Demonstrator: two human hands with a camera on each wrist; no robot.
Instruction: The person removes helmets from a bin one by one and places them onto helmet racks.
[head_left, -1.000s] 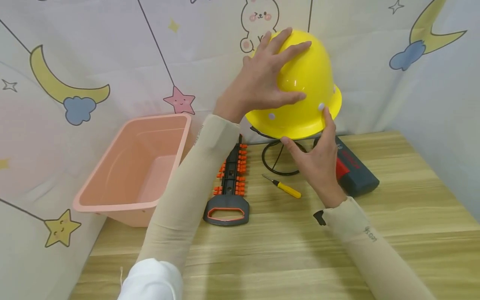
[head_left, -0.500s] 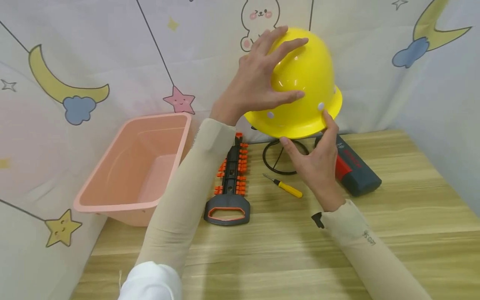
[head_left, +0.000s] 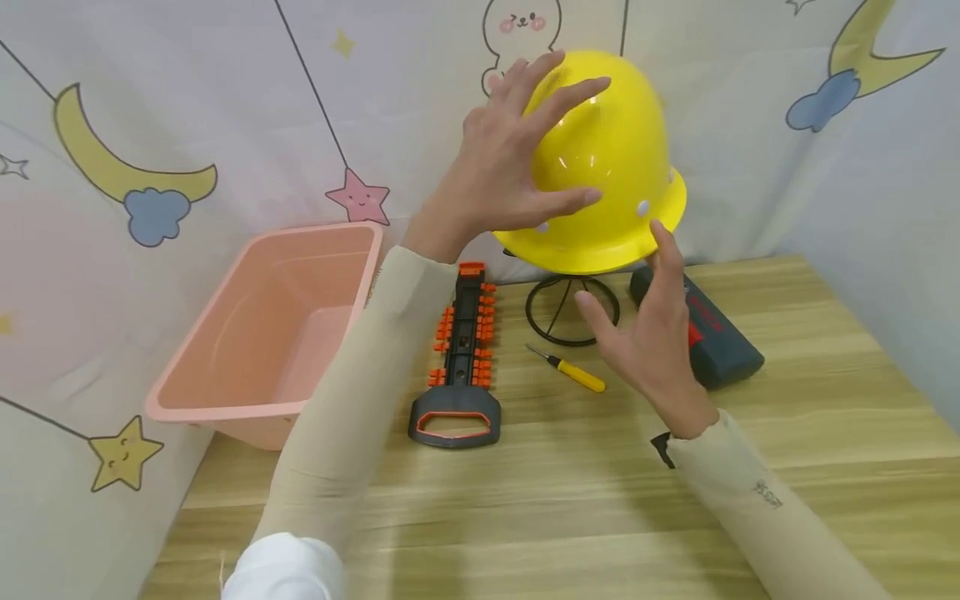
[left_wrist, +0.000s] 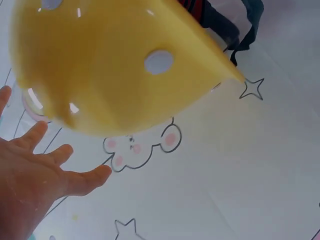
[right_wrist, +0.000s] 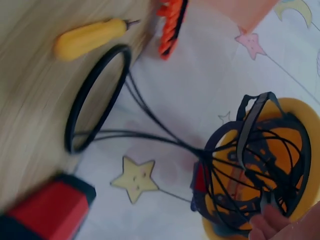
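A yellow hard hat (head_left: 607,158) rests on a black wire stand (head_left: 573,310), its dome facing up. In the right wrist view, dark straps and a headband (right_wrist: 250,150) show inside the hat, above the stand's wires. My left hand (head_left: 498,158) has its fingers spread at the hat's left side; the left wrist view shows these fingertips close to the dome. Low at the hat's right is my right hand (head_left: 648,342), its thumb apart from the brim and a fingertip right at the brim's edge. In the right wrist view its other fingers (right_wrist: 272,222) overlap the hat's underside.
A yellow-handled screwdriver (head_left: 576,373) lies in front of the stand. A black rack with orange clips (head_left: 462,342) lies left of it, beside a pink basin (head_left: 262,412). Right of the stand is a dark blue and red case (head_left: 720,337). A printed cloth (head_left: 420,92) hangs behind the table.
My left hand has shifted slightly left across the hat. My right hand has moved a little right and down, its thumb coming away from the brim. The hat stays on the stand.
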